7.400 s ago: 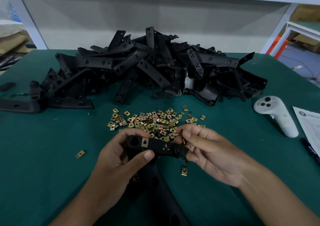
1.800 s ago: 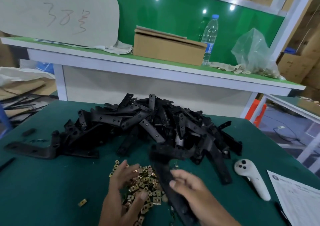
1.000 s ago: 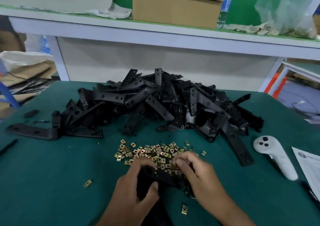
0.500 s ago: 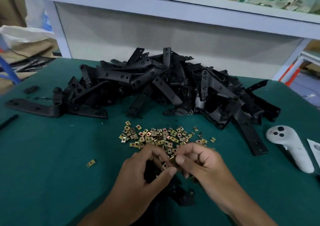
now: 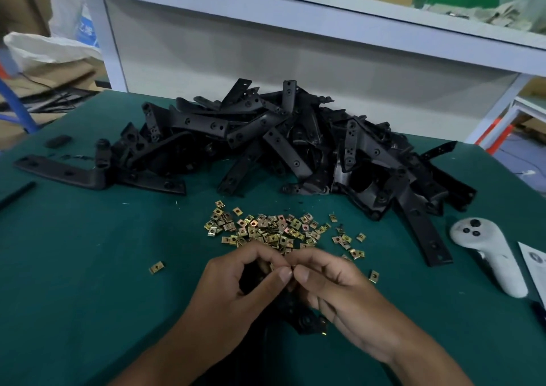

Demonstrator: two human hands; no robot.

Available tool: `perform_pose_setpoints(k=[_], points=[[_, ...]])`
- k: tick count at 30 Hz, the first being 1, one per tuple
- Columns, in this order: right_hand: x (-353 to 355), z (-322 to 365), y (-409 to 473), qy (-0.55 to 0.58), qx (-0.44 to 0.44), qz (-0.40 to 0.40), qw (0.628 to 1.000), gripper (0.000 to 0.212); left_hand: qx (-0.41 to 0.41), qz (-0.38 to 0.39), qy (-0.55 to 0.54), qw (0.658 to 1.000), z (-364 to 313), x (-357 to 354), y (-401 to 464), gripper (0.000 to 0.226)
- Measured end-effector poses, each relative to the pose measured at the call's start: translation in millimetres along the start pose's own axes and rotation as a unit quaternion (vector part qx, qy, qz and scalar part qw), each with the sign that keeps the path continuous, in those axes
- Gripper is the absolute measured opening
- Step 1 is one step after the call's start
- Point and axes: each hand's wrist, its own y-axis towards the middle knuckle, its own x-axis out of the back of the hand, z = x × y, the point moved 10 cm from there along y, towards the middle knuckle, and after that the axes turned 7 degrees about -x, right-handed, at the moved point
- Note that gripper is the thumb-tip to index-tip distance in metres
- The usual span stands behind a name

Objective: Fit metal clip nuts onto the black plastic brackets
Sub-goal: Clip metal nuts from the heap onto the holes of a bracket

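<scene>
Both hands are bunched together low in the middle of the green desk (image 5: pixel 88 267), fingertips meeting right at the near edge of the clip nut pile. The left hand (image 5: pixel 236 291) is curled around the end of a black bracket (image 5: pixel 307 320), thumb pressed across the front, and the rest of that bracket pokes out below and between the 2 wrists. The right hand (image 5: pixel 334 288) has its thumb and forefinger pinched tight against the left thumb; looks like a small brass-coloured bit sits between the fingertips, but it's mostly hidden so I honestly can't tell if that's a clip nut in there.

The loose clip nuts (image 5: pixel 271 229) are scattered in a flat heap just beyond the knuckles, with a few strays: 1 off to the left (image 5: pixel 156 267) well apart from the rest, and 1 just right of the right hand (image 5: pixel 373 276). Another glints at the bottom end of the held bracket.

Further back is the big tangled heap of black brackets (image 5: pixel 295 143), spreading across most of the desk's width. A long L-shaped one (image 5: pixel 59 173) lies flat at the left end. On the right there's a white handheld controller (image 5: pixel 490 255) lying beside a sheet of paper (image 5: pixel 534 264) at the desk's edge.
</scene>
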Motion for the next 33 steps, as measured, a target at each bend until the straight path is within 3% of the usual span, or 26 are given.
perform_pose_setpoints(k=[3,6,9,15,24,28,33], points=[[-5,2,-2,0.014,-0.003,0.019,1.0,0.018,0.006,0.008,-0.025,1.0,1,-3,-1,0.021],[-6,2,-4,-0.018,-0.006,0.007,1.0,0.023,0.013,0.009,-0.034,0.999,4,-2,-1,0.023],[-2,-3,-6,-0.042,-0.021,-0.006,0.999,0.048,0.034,0.018,-0.059,0.998,9,-2,0,0.023],[-7,1,-5,-0.045,-0.012,-0.003,0.999,0.027,0.018,0.025,-0.027,0.999,6,-3,-1,0.031],[1,8,-2,-0.036,0.018,-0.053,0.998,0.03,0.002,0.027,0.03,0.999,3,-2,-4,0.049],[1,7,-2,-0.032,0.024,-0.062,0.997,0.026,-0.011,0.003,0.059,0.998,1,1,-3,0.043],[-3,8,-3,-0.028,0.029,-0.049,0.998,0.033,-0.029,-0.016,0.038,0.999,-7,4,-2,0.019]])
